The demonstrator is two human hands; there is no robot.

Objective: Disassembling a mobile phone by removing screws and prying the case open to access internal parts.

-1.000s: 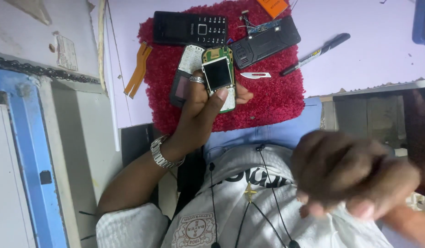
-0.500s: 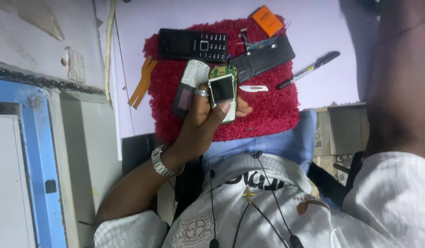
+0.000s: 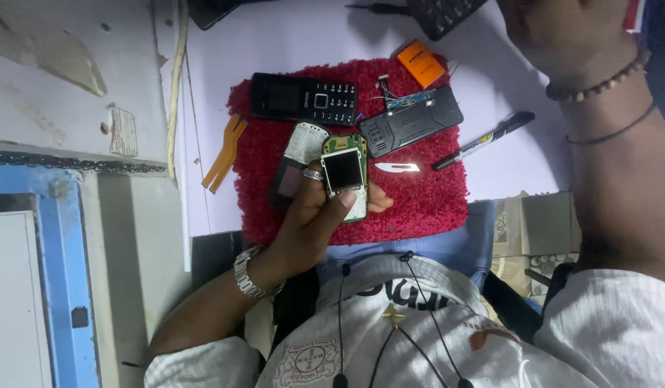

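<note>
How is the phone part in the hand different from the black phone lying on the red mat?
The phone part is bare: a green board with a small screen and no keys showing. The black phone has its case and keypad on. The part is held upright in the left hand, off the red mat; the phone lies flat and sideways on it, untouched. The part looks shorter. Both screens are dark.

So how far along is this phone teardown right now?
Done: the circuit board with screen is out of its casing, and a black back cover lies on the red mat. In hand: the left hand holds the board; the right hand is raised away. Left: the black keypad phone looks unopened.
</note>
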